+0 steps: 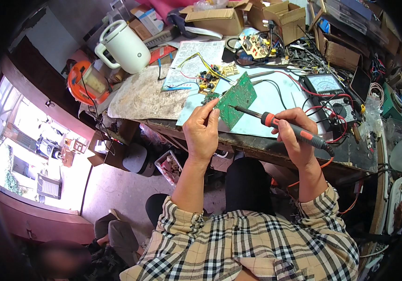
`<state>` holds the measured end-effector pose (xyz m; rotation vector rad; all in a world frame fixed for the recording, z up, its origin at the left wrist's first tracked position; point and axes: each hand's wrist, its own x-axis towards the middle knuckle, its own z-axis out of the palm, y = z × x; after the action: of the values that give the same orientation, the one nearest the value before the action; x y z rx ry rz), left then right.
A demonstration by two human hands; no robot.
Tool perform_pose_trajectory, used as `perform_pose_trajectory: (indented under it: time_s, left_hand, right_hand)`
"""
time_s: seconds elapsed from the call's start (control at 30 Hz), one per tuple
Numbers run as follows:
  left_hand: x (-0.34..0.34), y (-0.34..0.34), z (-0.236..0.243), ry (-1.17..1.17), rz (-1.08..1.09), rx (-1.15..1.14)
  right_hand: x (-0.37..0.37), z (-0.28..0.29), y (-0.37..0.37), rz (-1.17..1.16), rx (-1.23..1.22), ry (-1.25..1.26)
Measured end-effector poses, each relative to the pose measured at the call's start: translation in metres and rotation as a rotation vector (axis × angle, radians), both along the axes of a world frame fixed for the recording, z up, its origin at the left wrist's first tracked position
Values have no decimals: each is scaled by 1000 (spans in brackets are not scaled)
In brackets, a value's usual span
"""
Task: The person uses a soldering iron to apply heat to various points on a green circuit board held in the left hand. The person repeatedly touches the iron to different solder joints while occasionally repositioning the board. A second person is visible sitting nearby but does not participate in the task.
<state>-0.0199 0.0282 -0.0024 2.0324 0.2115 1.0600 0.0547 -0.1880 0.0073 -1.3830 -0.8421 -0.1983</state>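
Between thumb and fingers, my left hand [201, 129] grips a green circuit board [242, 99] by its left edge, tilted above the bench with its solder side facing me. My right hand [298, 133] is closed round the red and black handle of a soldering iron [276, 122]. The iron's dark tip meets or nearly meets the board's lower left part; contact is hard to tell. Behind the held board lies a second board [209, 80] with parts and yellow, blue and red wires. An analog multimeter [325, 84] with red and black leads lies to the right.
A printed sheet [194, 58] and a light blue mat [271, 96] cover part of the bench. A white jug [124, 47] and an orange container [88, 82] stand at left. Another board [257, 45], tangled cables and cardboard boxes [219, 18] fill the back. A person [65, 257] is at lower left.
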Motion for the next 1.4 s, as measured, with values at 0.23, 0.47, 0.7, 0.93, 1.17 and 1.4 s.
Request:
perform_pose_trajectory:
  time_s: [0.23,0.47,0.7,0.93,1.17,1.4]
  left_hand:
    - [0,-1,1,-1,1,-4]
    - [0,0,-1,-4,0,-3]
    - [0,1,-1,-1,-1,-6]
    - [0,0,-1,-2,2,-1]
    - [0,-1,1,-1,2,5]
    - [1,1,-1,-9,4,2]
  right_hand:
    - [0,-1,-1,-38,-1,16]
    - [1,-1,0,-38,-7,10]
    - [1,-1,0,-34,-9,-5]
    - [0,-1,0,-22,1,10]
    - [0,0,0,-24,-10,16]
    - [0,0,-1,-34,-6,10]
